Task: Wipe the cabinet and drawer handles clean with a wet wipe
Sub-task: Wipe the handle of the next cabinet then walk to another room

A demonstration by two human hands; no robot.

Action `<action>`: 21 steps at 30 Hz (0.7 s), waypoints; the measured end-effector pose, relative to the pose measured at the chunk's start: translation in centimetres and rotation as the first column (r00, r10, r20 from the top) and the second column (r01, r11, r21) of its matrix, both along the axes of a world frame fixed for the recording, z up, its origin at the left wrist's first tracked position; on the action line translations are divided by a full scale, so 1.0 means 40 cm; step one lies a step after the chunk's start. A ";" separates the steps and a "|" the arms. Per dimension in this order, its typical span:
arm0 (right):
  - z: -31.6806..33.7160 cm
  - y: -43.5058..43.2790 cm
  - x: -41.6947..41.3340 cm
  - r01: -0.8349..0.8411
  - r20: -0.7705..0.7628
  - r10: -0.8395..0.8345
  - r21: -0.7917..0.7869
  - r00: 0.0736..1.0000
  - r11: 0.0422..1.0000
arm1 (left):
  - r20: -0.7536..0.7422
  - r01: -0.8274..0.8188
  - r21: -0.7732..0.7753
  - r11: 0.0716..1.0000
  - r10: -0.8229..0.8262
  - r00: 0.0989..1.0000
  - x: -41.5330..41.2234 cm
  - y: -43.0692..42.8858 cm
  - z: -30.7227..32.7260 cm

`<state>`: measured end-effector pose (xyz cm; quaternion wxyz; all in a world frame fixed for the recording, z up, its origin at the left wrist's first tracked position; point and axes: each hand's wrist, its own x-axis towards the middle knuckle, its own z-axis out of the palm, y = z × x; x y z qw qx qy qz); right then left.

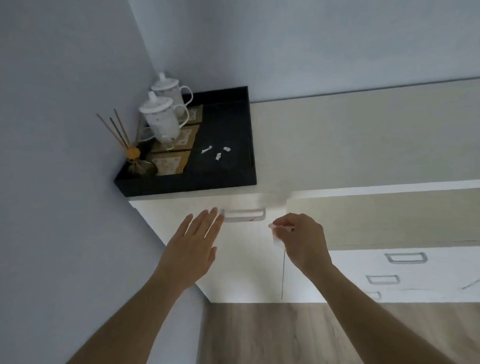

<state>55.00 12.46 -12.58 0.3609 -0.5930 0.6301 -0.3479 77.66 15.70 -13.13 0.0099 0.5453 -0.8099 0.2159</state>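
Down at 7 o'clock, closest to us, the left hand [193, 247] is flat and wide open, with straight fingers, and holds nothing. Its fingertips [214, 211] are right at the left end of the cabinet handle [244, 215], maybe to keep the door [236, 263] steady. I cannot tell if they touch it.

At 5 o'clock the right hand [303, 239] is curled and pinches a small white wet wipe [276, 239], just beside the right end of that handle. It looks ready to rub. A little red spot [251, 220] sits on the handle, so I think the rubbing comes next.

Farther off at 4 o'clock are three drawer handles [406, 257], the lowest only half seen. That makes four handles to clean.

Up at 11 o'clock, on the cabinet top [340, 140], sits one black tray [184, 181]. It keeps things together: two white cups with lids [160, 116], one jar of sticks [132, 155] and three white bits [218, 156].
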 end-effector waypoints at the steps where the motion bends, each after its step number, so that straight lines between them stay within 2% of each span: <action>1: -0.013 -0.002 0.018 0.028 0.004 -0.028 -0.006 1.000 1.000 | 0.011 0.018 -0.011 1.000 -0.018 1.000 0.020 -0.017 -0.006; 6: -0.071 -0.023 0.097 0.219 0.081 -0.215 -0.045 0.973 0.975 | 0.064 0.121 -0.045 0.992 -0.118 0.991 0.113 -0.117 -0.048; 10: -0.107 -0.031 0.119 0.322 0.131 -0.314 -0.047 0.940 0.945 | 0.133 0.240 -0.147 0.960 -0.221 0.966 0.155 -0.168 -0.098; 14: -0.124 -0.038 0.132 0.366 0.189 -0.351 -0.052 0.917 0.929 | 0.202 0.337 -0.255 0.906 -0.291 0.935 0.179 -0.216 -0.128; 21: -0.147 -0.009 0.141 0.376 0.257 -0.344 -0.089 0.903 0.922 | 0.201 0.382 -0.364 0.849 -0.329 0.923 0.176 -0.252 -0.176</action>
